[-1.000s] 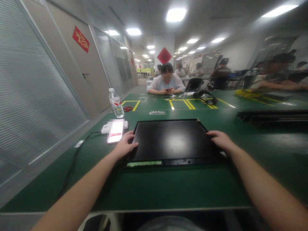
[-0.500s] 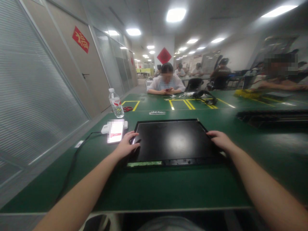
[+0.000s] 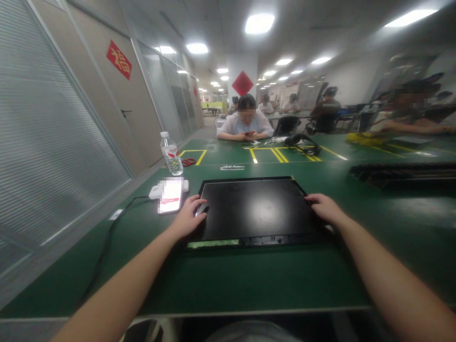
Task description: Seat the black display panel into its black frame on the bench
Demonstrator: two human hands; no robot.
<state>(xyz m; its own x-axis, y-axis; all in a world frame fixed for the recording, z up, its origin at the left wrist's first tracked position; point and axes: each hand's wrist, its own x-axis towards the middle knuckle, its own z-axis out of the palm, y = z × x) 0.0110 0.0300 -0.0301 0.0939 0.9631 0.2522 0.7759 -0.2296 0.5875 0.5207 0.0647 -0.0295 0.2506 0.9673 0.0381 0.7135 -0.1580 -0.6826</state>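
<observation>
The black screen panel lies on the table between the fingers of the left hand and right hand, long axis spanning them, both equally near. Fingers touch its short edges; whether they grip, I cannot tell.

Little squares hide part of the phone just beside the left hand. The white thing ahead, between both hands, is too tiny to tell. Past the right hand, a person is blurry, and the long black thing nearer is cut off at the side
</observation>
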